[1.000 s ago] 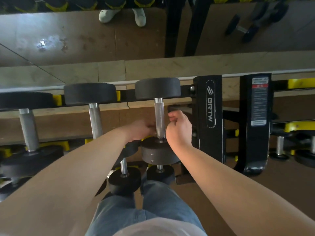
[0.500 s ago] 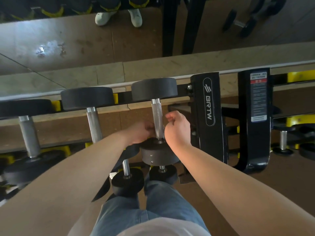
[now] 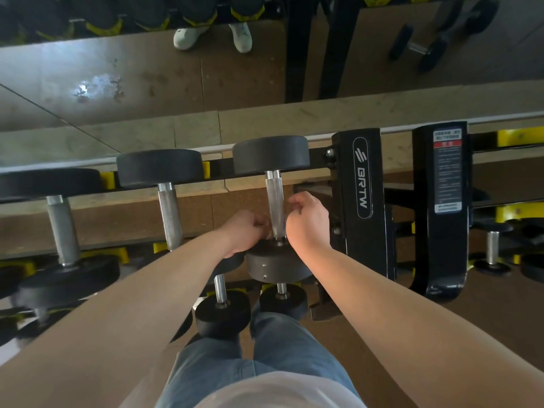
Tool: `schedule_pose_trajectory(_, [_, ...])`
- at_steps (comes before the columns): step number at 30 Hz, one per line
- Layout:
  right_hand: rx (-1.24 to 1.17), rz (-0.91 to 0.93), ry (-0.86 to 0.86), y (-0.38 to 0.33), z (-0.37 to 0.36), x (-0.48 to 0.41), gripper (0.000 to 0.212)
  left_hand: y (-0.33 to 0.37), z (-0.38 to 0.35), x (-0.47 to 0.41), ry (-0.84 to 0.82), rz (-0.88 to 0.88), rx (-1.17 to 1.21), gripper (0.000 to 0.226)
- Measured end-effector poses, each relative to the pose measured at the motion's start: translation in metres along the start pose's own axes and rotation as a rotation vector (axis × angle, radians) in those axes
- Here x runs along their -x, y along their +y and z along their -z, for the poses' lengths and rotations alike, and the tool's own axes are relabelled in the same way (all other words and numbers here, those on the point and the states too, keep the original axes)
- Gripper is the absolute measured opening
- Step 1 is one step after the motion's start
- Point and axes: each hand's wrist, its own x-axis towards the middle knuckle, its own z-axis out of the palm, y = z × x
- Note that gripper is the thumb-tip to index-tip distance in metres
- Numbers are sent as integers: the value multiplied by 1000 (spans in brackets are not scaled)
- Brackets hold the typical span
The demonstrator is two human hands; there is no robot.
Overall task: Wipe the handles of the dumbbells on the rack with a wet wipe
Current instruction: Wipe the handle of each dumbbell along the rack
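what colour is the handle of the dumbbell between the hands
The handle is knurled silver; head view.

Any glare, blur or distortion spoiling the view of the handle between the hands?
Head view: the handle between the left hand and right hand is sharp, knurling readable; head view: a glare patch sits upper left, well away; head view: the leftmost dumbbell smears at the edge, and the forearms swell toward the corners, wide-lens stretch.

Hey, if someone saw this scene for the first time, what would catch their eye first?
Two bare hands, the left hand and the right hand, sit with curled fingers on either side of the knurled steel handle of a dumbbell on the rack, at centre frame. Just right of them stands the black rack upright lettered BRTW.
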Motion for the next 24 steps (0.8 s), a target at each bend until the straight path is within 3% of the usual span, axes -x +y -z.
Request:
schedule_pose_trajectory(3, [8,3,-9,0,2,0,38,10,1,5,72,51,111,22])
schedule_pose_trajectory(6, [3,1,-16,0,2,0,36,27,15,4,272,78,505,13])
schedule_pose_trajectory(8, [6,8,-11,1,2,0,37,35,25,6,353,27,632,16])
schedule_pose_trajectory(11, [10,12,-6,2,1,0,36,35,25,13,372,-53,454,24])
schedule_pose_trajectory(17, [13,18,-9,3,1,-2,33,6,-6,26,267,49,274,17])
schedule_pose_trajectory(20, [21,18,-10,5,-2,-3,31,11,0,28,317,-39,58,17])
schedule_pose_trajectory(24, [52,21,-25,7,-3,-6,27,30,13,22,382,-136,73,18])
